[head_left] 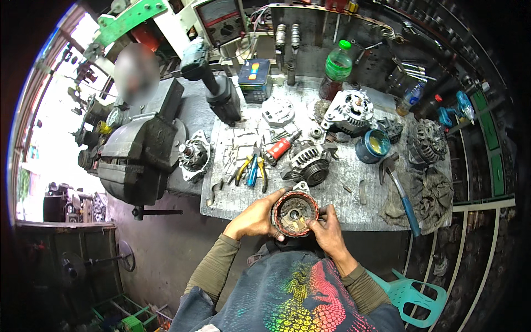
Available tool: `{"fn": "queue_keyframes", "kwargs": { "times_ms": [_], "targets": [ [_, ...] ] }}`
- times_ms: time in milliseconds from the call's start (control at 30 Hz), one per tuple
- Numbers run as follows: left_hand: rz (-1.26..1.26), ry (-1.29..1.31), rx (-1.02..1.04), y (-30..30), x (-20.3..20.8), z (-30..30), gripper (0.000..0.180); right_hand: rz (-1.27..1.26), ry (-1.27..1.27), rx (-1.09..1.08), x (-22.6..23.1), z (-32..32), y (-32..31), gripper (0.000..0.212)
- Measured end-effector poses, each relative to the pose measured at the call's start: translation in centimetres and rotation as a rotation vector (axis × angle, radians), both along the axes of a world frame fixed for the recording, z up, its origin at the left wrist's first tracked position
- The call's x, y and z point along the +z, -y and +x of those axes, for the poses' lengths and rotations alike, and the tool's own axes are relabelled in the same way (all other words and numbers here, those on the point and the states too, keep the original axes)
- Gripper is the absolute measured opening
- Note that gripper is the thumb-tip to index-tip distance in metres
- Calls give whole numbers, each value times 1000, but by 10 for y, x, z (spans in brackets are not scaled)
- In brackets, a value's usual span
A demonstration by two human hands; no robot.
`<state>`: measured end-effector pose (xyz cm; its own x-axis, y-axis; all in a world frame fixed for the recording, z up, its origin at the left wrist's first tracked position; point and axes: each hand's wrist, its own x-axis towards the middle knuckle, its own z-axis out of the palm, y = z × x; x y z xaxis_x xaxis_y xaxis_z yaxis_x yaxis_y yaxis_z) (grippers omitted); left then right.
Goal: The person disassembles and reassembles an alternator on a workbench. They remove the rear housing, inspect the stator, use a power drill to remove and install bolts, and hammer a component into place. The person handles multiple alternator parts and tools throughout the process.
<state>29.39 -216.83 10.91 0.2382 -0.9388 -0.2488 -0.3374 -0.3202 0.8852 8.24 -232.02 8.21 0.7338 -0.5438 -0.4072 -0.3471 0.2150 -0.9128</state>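
Note:
Just in front of my body, at the bench's near edge, I hold an alternator housing (295,213) with a ring of copper windings round its rim. Its hollow inside faces up, with a round bearing seat in the middle. My left hand (260,214) wraps its left side, thumb low and fingers along the far rim. On the other side, my right hand (328,232) grips the rim with thumb and bent fingers. Beyond it lies an alternator half with a pulley (311,166). Left of that are a red-handled tool (278,150), a blue screwdriver (253,172) and yellow-handled pliers (243,171).
A bench vise (135,155) stands left, beside a cordless impact wrench (213,83). Farther back are another alternator (351,110), a blue tin (371,146) and a green-capped bottle (338,66). A hammer (402,199) lies on a rag (434,193) at right. A teal plastic chair (415,299) stands lower right.

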Motion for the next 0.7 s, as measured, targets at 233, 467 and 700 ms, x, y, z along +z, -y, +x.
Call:
{"fn": "queue_keyframes", "kwargs": {
  "times_ms": [233,467,700],
  "targets": [
    [52,233,134,-7,25,-19,129,-116,-49,107,4,12,13,42],
    [-114,326,270,-18,9,-83,117,110,-109,281,1,-3,49,41],
    [-100,287,425,-23,-8,-93,128,-230,-98,393,-23,-1,48,50]
  ]
}}
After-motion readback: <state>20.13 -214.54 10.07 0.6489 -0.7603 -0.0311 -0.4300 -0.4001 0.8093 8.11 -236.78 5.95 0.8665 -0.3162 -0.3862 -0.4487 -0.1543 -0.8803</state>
